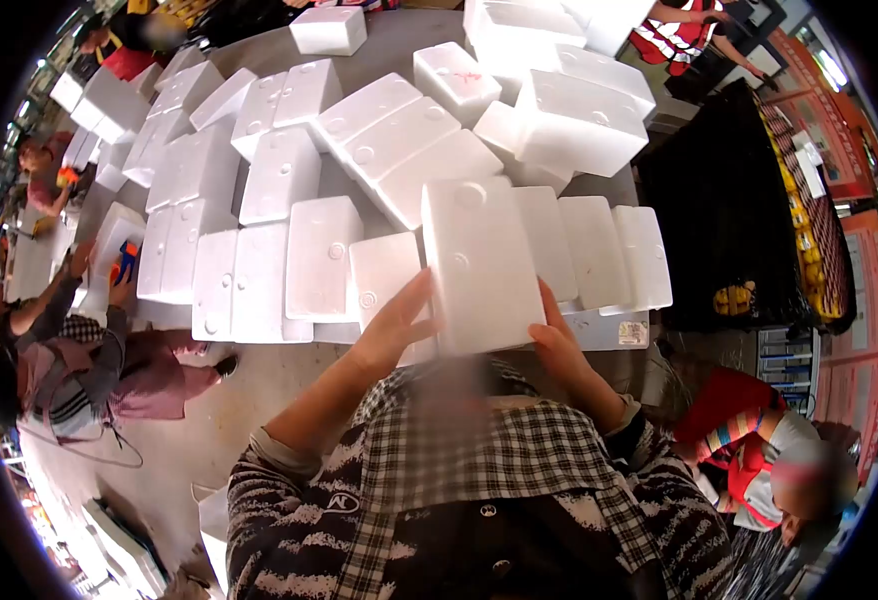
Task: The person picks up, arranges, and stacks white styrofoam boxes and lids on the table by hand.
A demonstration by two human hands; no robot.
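A white foam box point(484, 275) is held upright in front of my body, over the near edge of the table. My left hand point(399, 325) presses on its left side, thumb and fingers spread against the foam. On the opposite side my right hand point(556, 335) grips the box, with the thumb on the front face and the fingers partly hidden behind. Just behind it to the left stands another foam box point(379, 265), and to the right a row of similar boxes point(591, 250) touches side by side.
Many white foam boxes point(259, 280) cover the grey table point(599, 333). A black-covered bin point(714, 210) stands to the right. One co-worker point(69, 350) handles a box at the left with an orange-blue tool point(125, 262); another person in red point(749, 440) bends at the lower right.
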